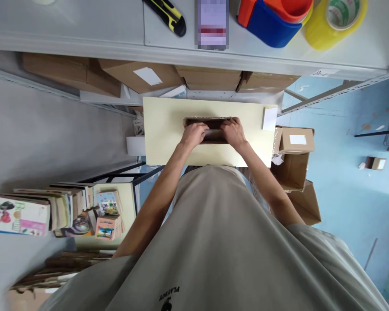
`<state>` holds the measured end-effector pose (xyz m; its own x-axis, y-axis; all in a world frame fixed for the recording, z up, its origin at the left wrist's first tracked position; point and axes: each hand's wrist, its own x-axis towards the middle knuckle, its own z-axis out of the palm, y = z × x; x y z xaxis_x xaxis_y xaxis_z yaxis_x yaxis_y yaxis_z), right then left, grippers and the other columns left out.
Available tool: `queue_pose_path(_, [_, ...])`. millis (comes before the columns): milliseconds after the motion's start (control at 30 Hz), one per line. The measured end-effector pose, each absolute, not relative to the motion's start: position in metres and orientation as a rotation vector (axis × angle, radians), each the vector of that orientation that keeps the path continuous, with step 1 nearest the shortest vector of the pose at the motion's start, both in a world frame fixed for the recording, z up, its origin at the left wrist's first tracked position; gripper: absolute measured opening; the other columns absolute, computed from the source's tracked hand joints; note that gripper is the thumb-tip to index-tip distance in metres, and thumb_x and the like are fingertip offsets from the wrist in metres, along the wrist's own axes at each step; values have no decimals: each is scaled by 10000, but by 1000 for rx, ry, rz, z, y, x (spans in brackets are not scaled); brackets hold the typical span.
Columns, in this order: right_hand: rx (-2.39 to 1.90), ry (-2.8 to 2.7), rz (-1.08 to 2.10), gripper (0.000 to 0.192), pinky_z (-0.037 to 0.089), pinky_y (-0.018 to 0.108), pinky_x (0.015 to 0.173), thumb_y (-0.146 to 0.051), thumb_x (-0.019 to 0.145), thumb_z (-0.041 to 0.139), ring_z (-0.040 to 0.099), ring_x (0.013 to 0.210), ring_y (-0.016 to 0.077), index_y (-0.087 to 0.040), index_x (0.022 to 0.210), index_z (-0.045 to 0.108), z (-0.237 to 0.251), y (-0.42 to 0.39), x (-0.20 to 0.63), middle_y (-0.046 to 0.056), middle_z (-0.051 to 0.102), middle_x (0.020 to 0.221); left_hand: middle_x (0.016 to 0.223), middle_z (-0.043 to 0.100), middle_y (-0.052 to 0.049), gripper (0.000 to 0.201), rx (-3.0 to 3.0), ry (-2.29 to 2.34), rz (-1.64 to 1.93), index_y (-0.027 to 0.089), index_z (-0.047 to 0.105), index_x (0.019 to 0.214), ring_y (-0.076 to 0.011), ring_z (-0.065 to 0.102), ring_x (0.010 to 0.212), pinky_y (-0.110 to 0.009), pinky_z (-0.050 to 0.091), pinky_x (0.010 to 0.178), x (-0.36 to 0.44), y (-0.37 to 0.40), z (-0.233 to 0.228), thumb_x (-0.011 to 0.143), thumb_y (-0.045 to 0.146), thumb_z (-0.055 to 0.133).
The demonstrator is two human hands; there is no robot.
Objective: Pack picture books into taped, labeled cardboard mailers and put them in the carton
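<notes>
Cardboard box (pixel 214 139) lies open on a cream table (pixel 168 129); left hand (pixel 195 134) and right hand (pixel 233 131) curl at its left and right ends, pinch impossible to tell.

Two hands (pixel 194 134) (pixel 234 131), one box (pixel 214 138) between them, one utility knife (pixel 169 17), one phone (pixel 212 23), one tape dispenser (pixel 275 28), one tape roll (pixel 320 32)

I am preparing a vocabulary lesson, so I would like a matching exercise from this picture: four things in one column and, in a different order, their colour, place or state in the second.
Things
1. cutter knife
2. cardboard box
3. rectangular pad
4. tape roll

Descriptions
A. white, on the right end of the pale tabletop
B. yellow, right of the blue object
C. black and yellow
D. open, with the left hand and right hand at its opening

Pairs: 1-C, 2-D, 3-A, 4-B
</notes>
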<state>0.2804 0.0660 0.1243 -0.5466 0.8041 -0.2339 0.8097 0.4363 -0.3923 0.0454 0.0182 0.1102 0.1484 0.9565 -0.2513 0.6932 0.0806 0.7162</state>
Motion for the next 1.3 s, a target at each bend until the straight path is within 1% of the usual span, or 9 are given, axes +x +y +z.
queue_pose_path(200, [1852, 2696, -720, 461, 523, 669, 1354, -99, 1121, 552, 578, 1630, 394, -198, 1470, 838, 135, 47, 309, 176, 647, 1796, 1566, 733, -182, 334, 1559, 1893, 740, 260, 866, 1261, -471, 610, 1567, -631, 448, 1410, 19, -22, 133, 946, 197, 955])
queue_pose_path(333, [1992, 2622, -870, 556, 640, 631, 1276, -167, 1131, 537, 717, 1485, 371, -206, 1652, 727, 127, 34, 315, 186, 650, 1781, 1640, 652, -177, 437, 1508, 1974, 707, 261, 803, 1341, -429, 654, 1543, -564, 543, 1365, 13, -36, 128, 955, 337, 993])
queue_pose_path(467, [2021, 2535, -1026, 653, 777, 563, 1032, -366, 1171, 568, 858, 1224, 338, -304, 1820, 546, 115, 20, 303, 160, 494, 1907, 1717, 599, -177, 382, 1586, 1922, 619, 247, 782, 1385, -390, 704, 1531, -529, 564, 1361, 19, -41, 120, 1035, 341, 902])
queue_pose_path(533, [2010, 2501, -993, 729, 790, 577, 965, -471, 1166, 606, 862, 1233, 378, -327, 1867, 465, 112, 15, 297, 162, 449, 1934, 1740, 579, -196, 384, 1615, 1905, 637, 232, 776, 1410, -391, 718, 1513, -550, 557, 1367, 23, -45, 118, 1050, 322, 877])
queue_pose_path(667, [1961, 2455, -978, 854, 778, 608, 989, -517, 1158, 607, 833, 1299, 430, -300, 1933, 321, 111, 13, 291, 194, 448, 1925, 1758, 572, -206, 368, 1631, 1889, 687, 230, 769, 1446, -390, 705, 1513, -585, 537, 1388, 34, -53, 116, 1090, 315, 805])
queue_pose_path(867, [1922, 2376, -1005, 863, 743, 623, 1045, -485, 1203, 523, 846, 1160, 412, -316, 1980, 187, 114, 28, 286, 209, 710, 1649, 1716, 640, -210, 402, 1653, 1769, 663, 215, 758, 1497, -398, 667, 1573, -596, 495, 1428, 45, -54, 112, 1136, 391, 763])
queue_pose_path(1067, [1975, 2444, -999, 922, 742, 554, 1080, -612, 1221, 546, 830, 1287, 387, -291, 1984, 140, 121, 35, 295, 204, 716, 1630, 1635, 717, -221, 714, 1529, 1731, 654, 217, 663, 1609, -409, 704, 1550, -563, 573, 1357, 43, -48, 105, 1017, 482, 961])
queue_pose_path(1233, [2064, 2455, -1082, 1223, 767, 524, 1020, -802, 1115, 693, 848, 1225, 369, -285, 1985, 7, 124, 39, 318, 201, 756, 1605, 1525, 747, -196, 1282, 1279, 1824, 846, 229, 176, 1929, -328, 790, 1380, -471, 669, 1199, 35, -41, 99, 968, 393, 1008])
queue_pose_path(1300, [2015, 2475, -1147, 1268, 773, 490, 994, -816, 1094, 724, 866, 1165, 352, -299, 1983, -18, 123, 45, 323, 176, 796, 1556, 1474, 766, -146, 1385, 1276, 1796, 848, 289, 54, 1957, -292, 802, 1307, -439, 676, 1166, 31, -35, 97, 953, 326, 1008])
